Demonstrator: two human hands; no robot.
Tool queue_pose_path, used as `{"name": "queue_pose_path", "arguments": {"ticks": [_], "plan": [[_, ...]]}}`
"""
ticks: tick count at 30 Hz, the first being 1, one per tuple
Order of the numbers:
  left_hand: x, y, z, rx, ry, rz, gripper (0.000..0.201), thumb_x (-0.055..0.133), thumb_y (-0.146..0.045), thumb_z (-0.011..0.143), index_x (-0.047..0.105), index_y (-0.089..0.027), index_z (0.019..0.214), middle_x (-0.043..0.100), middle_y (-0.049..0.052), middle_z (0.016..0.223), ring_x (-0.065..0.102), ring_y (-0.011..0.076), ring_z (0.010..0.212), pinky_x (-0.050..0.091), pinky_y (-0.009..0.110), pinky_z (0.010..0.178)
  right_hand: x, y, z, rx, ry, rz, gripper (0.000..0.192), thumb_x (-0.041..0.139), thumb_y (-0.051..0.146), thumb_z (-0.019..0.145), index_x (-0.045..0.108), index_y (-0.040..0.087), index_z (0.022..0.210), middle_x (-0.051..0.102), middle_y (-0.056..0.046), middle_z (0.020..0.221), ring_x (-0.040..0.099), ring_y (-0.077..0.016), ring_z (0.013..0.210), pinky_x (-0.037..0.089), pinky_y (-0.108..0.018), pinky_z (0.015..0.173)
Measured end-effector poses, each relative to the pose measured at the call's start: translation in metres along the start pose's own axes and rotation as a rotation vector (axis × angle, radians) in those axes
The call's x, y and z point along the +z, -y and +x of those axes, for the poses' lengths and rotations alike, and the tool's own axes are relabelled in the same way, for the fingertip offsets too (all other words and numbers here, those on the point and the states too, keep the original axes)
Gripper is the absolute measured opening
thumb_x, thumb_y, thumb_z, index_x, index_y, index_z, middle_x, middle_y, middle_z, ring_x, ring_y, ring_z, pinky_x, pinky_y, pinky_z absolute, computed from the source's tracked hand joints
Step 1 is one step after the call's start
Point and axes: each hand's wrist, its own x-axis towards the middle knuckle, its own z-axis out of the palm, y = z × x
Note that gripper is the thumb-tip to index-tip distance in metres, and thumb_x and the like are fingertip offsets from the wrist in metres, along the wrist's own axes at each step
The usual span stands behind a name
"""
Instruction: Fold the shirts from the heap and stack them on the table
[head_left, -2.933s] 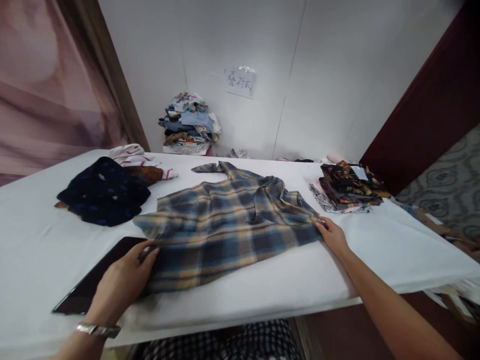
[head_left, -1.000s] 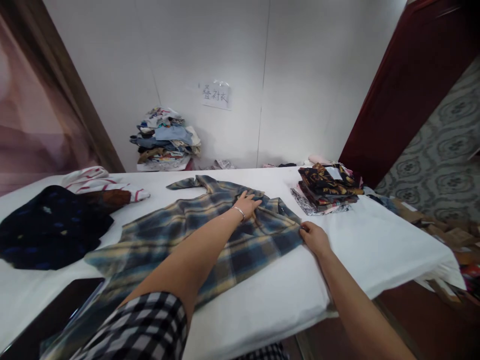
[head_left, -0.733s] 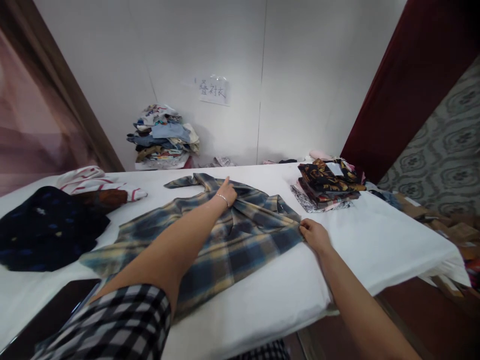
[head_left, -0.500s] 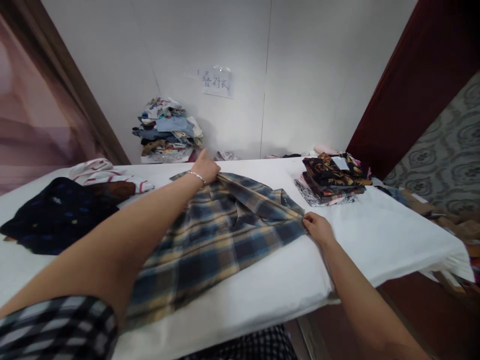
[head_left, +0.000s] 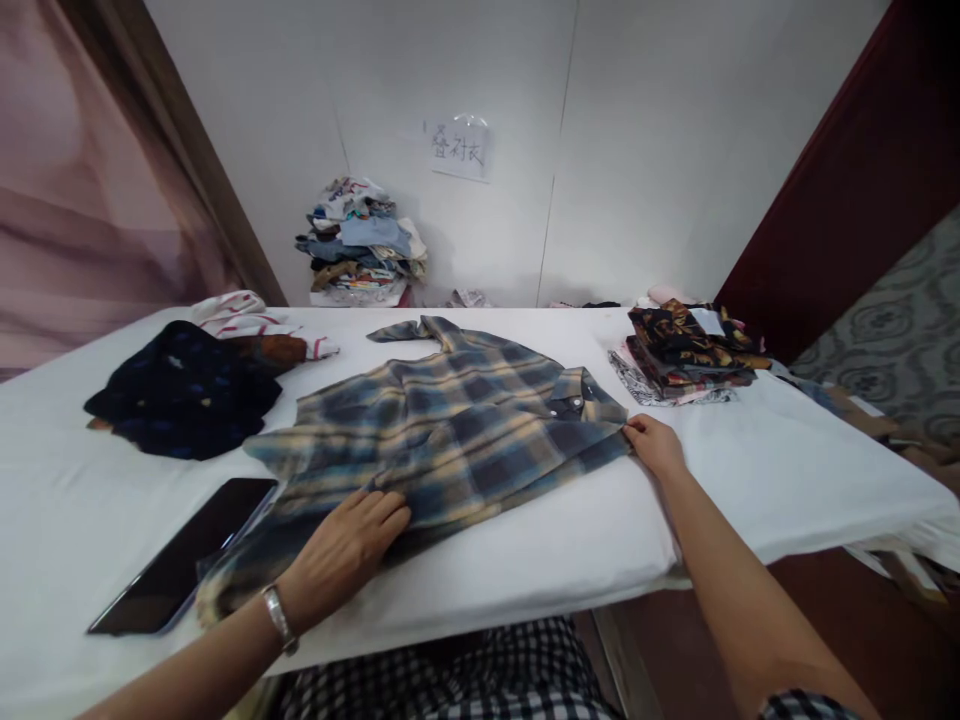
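A plaid shirt [head_left: 480, 430] in blue, dark grey and yellow lies spread on the white table, its buttoned collar to the right and one sleeve at the far side. My right hand [head_left: 654, 446] pinches the shirt's right end, just below the collar. Resting on the shirt's near left part is my left hand [head_left: 352, 540], palm down, with its fingers slightly bent and lying on the cloth. A silver bracelet [head_left: 280, 618] circles my left wrist. To the left of that hand, a dark-screened phone [head_left: 187, 555] lies beside the shirt's hem.
Dark navy clothing [head_left: 184, 395] and a white-and-red striped garment [head_left: 244, 315] lie at the left. Folded garments [head_left: 679, 355] are stacked at the right. A tall clothes pile [head_left: 364, 245] stands against the wall, left of a paper sign [head_left: 460, 150]. The table edge [head_left: 525, 615] is close to me.
My left hand has let go of the shirt's far side and come back to its near left part. The raised far layer now lies flat. My right hand keeps its pinch.
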Motion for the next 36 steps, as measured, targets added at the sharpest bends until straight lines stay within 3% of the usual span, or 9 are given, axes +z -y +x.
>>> {"name": "queue_pose_path", "arguments": {"ticks": [2,6,12,20,23,25,28,31,36], "plan": [[0.006,-0.002,-0.007,-0.014,-0.019,0.017,0.030,0.043,-0.001,0.084,0.066,-0.021,0.089,0.068,0.004,0.091,0.059,0.0178,0.075,0.046,0.031,0.071,-0.001,0.004,-0.002,0.022,-0.011,-0.023,0.015,0.059,0.036,0.078,0.068,0.024,0.080,0.070,-0.001,0.075,0.058,-0.0178,0.069,0.034,-0.027,0.058],[-0.009,0.006,-0.003,-0.073,-0.091,0.107,0.036,0.045,-0.002,0.082,0.068,-0.020,0.102,0.069,0.009,0.105,0.061,0.0242,0.090,0.048,0.037,0.075,-0.001,0.006,-0.006,-0.007,-0.003,-0.028,0.016,0.057,0.034,0.081,0.069,0.023,0.082,0.070,-0.001,0.077,0.059,-0.0181,0.071,0.035,-0.027,0.060],[0.002,0.000,-0.017,-0.132,0.081,0.038,0.035,0.045,0.000,0.080,0.072,-0.021,0.089,0.071,0.006,0.091,0.062,0.0217,0.079,0.050,0.034,0.071,-0.003,0.002,-0.006,-0.128,0.017,-0.080,0.020,0.056,0.036,0.083,0.069,0.022,0.082,0.070,-0.003,0.082,0.059,-0.0190,0.076,0.038,-0.027,0.065],[0.007,0.020,-0.029,-0.203,-0.080,0.051,0.038,0.044,-0.014,0.080,0.075,-0.022,0.100,0.075,0.010,0.105,0.067,0.0284,0.092,0.053,0.041,0.075,-0.014,0.016,0.006,-0.163,0.070,-0.144,0.022,0.054,0.035,0.086,0.068,0.021,0.075,0.068,-0.003,0.079,0.059,-0.0178,0.078,0.038,-0.026,0.068],[0.008,0.024,-0.032,-0.199,-0.056,0.071,0.041,0.039,-0.018,0.081,0.077,-0.024,0.093,0.076,0.008,0.099,0.069,0.0274,0.090,0.055,0.039,0.072,-0.012,0.016,0.002,-0.271,0.041,-0.076,0.021,0.054,0.034,0.086,0.069,0.020,0.080,0.068,-0.004,0.088,0.059,-0.0181,0.085,0.041,-0.027,0.075],[0.012,0.022,-0.037,-0.199,-0.037,0.054,0.041,0.037,-0.023,0.083,0.077,-0.026,0.090,0.077,0.007,0.098,0.071,0.0264,0.090,0.057,0.039,0.073,-0.012,0.013,-0.002,-0.301,0.114,0.024,0.018,0.058,0.033,0.081,0.070,0.020,0.079,0.068,-0.004,0.087,0.060,-0.0182,0.085,0.043,-0.028,0.078],[0.018,0.017,-0.047,-0.261,-0.041,0.017,0.039,0.039,-0.041,0.086,0.076,-0.034,0.098,0.076,0.004,0.106,0.071,0.0278,0.098,0.058,0.043,0.080,-0.016,0.007,-0.003,-0.131,0.244,0.288,0.021,0.060,0.034,0.077,0.071,0.019,0.086,0.070,-0.003,0.088,0.062,-0.0192,0.085,0.047,-0.028,0.077],[0.021,0.011,-0.057,-0.308,-0.024,-0.029,0.044,0.047,-0.057,0.082,0.070,-0.039,0.114,0.074,0.005,0.115,0.069,0.0301,0.105,0.057,0.046,0.085,-0.027,0.008,0.008,0.087,0.268,0.469,0.029,0.061,0.034,0.076,0.069,0.019,0.100,0.072,-0.004,0.092,0.064,-0.0196,0.084,0.051,-0.029,0.073],[0.028,0.014,-0.065,-0.325,-0.011,-0.050,0.039,0.044,-0.054,0.084,0.074,-0.041,0.106,0.074,0.004,0.116,0.068,0.0311,0.107,0.056,0.049,0.088,-0.038,0.019,0.038,0.218,0.329,0.468,0.040,0.061,0.041,0.081,0.063,0.019,0.114,0.072,-0.009,0.097,0.068,-0.0192,0.080,0.053,-0.028,0.065]]}}
